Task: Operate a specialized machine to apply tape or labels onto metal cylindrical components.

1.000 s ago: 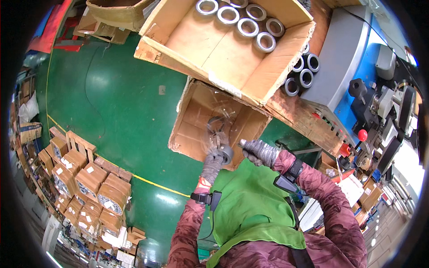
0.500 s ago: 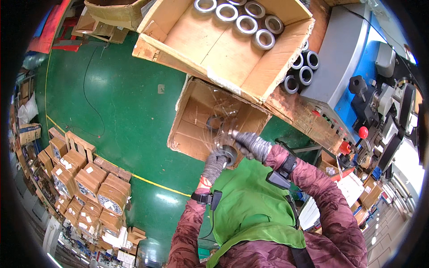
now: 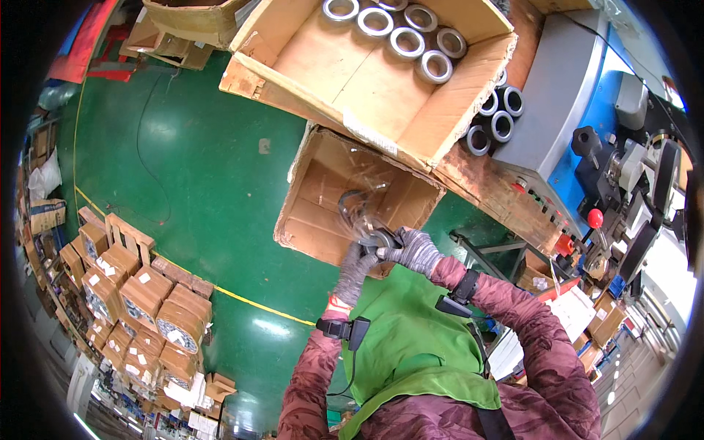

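Note:
Both my hands wear grey gloves and come together over the near edge of a lower cardboard box. Between them is a dark metal ring, partly covered by fingers. My left hand closes on its left side, while my right hand pinches its right side. Clear crinkled plastic, perhaps a bag or wrap, trails from the ring into the box. Another dark ring shows through or beside this plastic; whether it lies on the box floor, I cannot tell.
A larger open carton with several metal rings stands on the wooden bench above. More rings are stacked beside it, next to a grey and blue machine. Taped cartons sit on a pallet at the left.
My right hand has come down and left from above the plastic to the ring, now gripping it beside my left hand. The plastic has shifted and bunched lower.

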{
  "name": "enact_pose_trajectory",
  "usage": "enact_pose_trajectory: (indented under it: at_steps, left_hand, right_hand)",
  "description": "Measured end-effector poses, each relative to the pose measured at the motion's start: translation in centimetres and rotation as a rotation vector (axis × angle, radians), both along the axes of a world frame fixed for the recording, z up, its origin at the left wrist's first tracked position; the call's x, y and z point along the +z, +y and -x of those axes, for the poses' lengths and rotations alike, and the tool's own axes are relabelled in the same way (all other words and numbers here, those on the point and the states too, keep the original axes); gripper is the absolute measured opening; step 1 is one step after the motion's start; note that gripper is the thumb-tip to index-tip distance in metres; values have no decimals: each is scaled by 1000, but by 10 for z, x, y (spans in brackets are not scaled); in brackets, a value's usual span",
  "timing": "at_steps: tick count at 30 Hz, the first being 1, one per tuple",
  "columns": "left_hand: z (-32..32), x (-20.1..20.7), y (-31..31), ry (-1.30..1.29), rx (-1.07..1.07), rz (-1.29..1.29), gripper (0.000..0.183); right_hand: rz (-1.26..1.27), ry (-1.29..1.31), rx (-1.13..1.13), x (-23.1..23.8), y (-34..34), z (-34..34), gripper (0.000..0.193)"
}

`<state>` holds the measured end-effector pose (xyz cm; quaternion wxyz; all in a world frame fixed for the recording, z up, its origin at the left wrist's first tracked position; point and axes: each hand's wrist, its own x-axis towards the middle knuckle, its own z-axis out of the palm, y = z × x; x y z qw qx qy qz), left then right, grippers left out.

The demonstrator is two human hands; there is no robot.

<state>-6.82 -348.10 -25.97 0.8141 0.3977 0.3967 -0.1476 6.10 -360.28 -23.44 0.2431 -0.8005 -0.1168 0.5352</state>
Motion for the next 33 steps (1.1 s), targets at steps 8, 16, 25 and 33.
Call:
enact_pose_trajectory:
  at_steps: [8,16,25,33]
  left_hand:
    - [-37,6,1,48,360,257,36]
    - [-50,-20,43,-5,630,634,37]
    - [-21,-48,102,236,1380,1642,23]
    - [-28,-19,114,73,920,269,28]
  right_hand:
    - [70,10,85,7,-13,-8,60]
    - [-32,-63,-51,21,-9,-22,54]
    - [-124,-49,-277,21,-48,-29,42]
    - [99,148,-416,46,-80,-36,32]
